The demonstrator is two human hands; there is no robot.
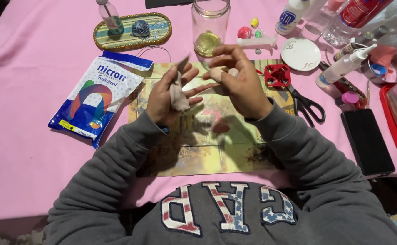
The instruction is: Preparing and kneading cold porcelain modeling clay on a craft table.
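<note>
Beige modelling clay is in both hands, held above a yellow-green work mat (198,154) on the pink-covered table (21,159). The left hand (169,93) has its grip closed around a long, upright clay piece (178,93), already drawn into a tapered column with a thin pointed tip at the top. The right hand (239,86) pinches a smaller clay lump (217,73) between thumb and fingertips, held just beside the column but not joined to it. Judging by this, the main form is roughed out, while the small lump looks unattached and no colour or fine detail shows yet. A blue and white clay packet (94,97) lies to the left, with a glass jar (210,27) beyond the mat and black-handled scissors (305,104), glue bottles (344,68) and a dark phone (366,140) to the right, all untouched.
</note>
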